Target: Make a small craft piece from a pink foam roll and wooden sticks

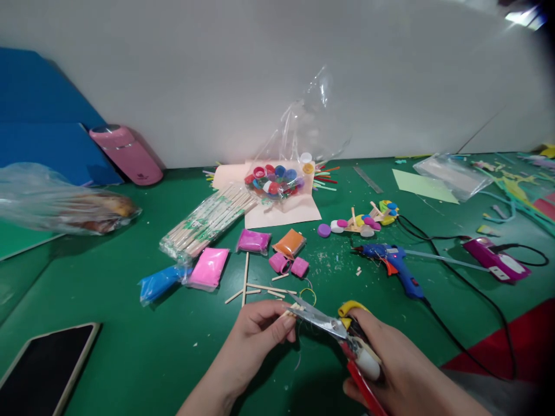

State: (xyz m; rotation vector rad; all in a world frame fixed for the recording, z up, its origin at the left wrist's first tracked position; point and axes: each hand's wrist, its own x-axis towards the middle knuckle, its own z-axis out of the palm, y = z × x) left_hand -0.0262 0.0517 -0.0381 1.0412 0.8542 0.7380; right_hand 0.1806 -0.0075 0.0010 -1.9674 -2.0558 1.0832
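My left hand point(264, 335) is closed, pinching some short pale wooden sticks point(295, 309) between thumb and fingers. In my right hand point(390, 352) is a pair of scissors point(321, 320), gripped by a yellow handle. A red handle point(363, 384) also sticks out below that hand; whether it belongs to the scissors or to a second tool, I cannot tell. The scissor blades are parted and their tips reach the sticks at my left fingertips. Just beyond my hands, thin wooden sticks point(246, 271) lie loose, near a yellow ring point(308, 297) and magenta bottle caps point(280, 264).
At right lies a blue glue gun point(390, 254) with a black cord point(463, 346). Clay packets point(208, 268), bagged sticks point(203, 225) and a bag of bottle caps point(277, 180) stand further back. A phone point(47, 370) lies front left; a pink bottle point(128, 153) leans behind.
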